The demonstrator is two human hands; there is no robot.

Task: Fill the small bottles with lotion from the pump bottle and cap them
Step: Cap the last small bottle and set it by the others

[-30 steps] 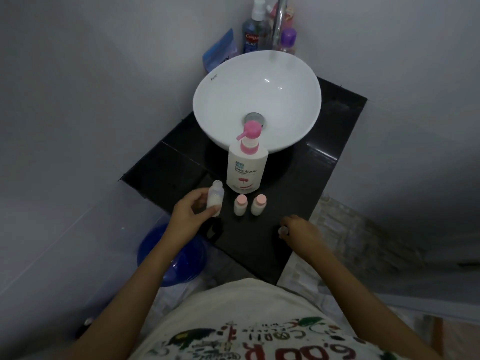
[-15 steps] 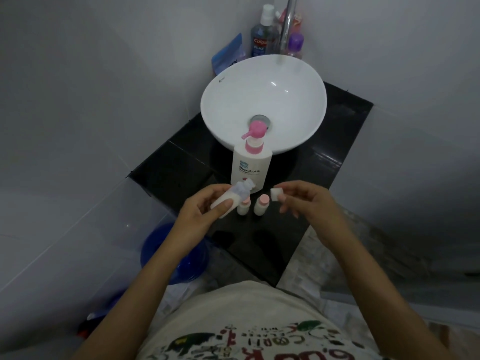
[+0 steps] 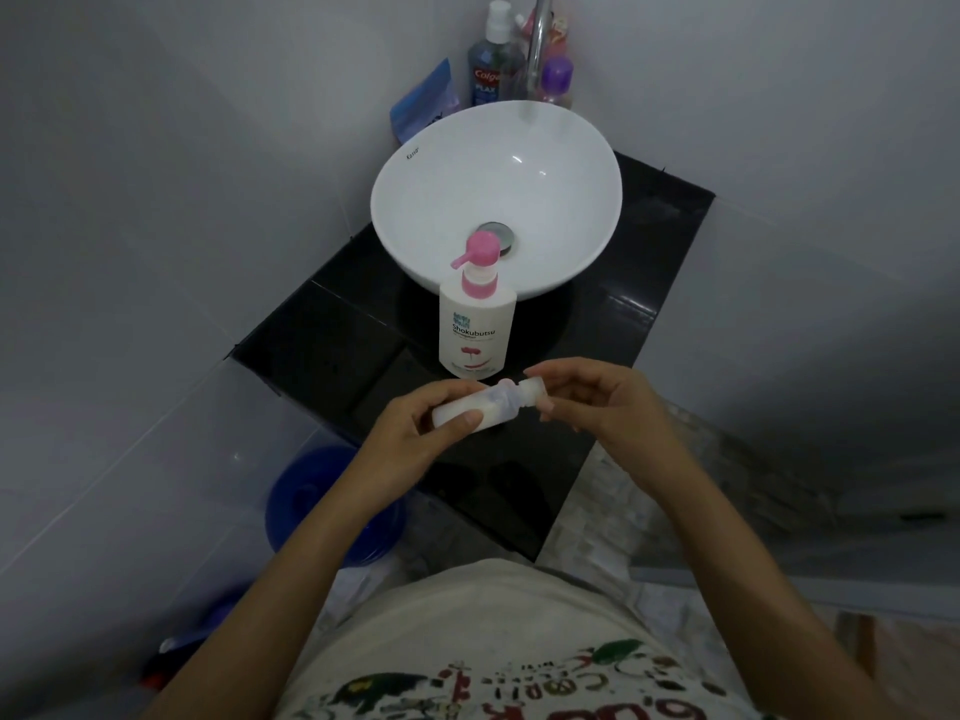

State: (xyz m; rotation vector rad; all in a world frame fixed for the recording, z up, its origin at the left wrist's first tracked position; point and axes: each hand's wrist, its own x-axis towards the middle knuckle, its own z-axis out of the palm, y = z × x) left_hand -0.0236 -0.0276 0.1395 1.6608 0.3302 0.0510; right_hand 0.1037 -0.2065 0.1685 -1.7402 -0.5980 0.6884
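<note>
A person stands at a black counter (image 3: 649,283) bearing a white basin (image 3: 415,210). In front of the basin stands the white pump bottle (image 3: 474,335) with a pink pump head, untouched. Above the counter's near edge, the left hand (image 3: 415,433) grips a small bottle (image 3: 472,410), tilted almost flat, its neck pointing right; it looks translucent and partly filled with white lotion. The right hand (image 3: 597,402) pinches a small pale cap (image 3: 535,392) in its fingertips, right at the neck. This appears to be the capping step; next the cap probably needs seating squarely and twisting tight.
</note>
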